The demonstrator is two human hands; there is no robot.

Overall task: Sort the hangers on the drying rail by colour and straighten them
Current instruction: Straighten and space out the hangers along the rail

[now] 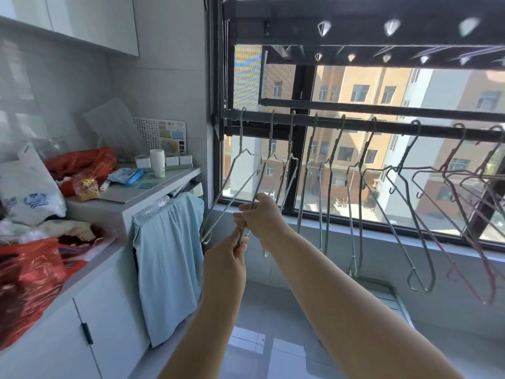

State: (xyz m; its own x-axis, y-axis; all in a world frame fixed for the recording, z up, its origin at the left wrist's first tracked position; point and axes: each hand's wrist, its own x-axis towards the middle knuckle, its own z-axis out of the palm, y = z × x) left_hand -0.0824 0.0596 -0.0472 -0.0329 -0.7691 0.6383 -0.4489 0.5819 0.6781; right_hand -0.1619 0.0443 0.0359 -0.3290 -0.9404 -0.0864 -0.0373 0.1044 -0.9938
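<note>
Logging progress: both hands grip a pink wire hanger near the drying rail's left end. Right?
No, the head view shows the left hand and right hand gripping a grey-green wire hanger, not pink, near the left end of the drying rail.

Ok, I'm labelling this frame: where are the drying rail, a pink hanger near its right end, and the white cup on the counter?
drying rail [358, 123]: head view, bare bar between two hooks.
pink hanger [454, 154]: head view, twisted neck below its hook.
white cup [157, 163]: head view, middle of its side.
</note>
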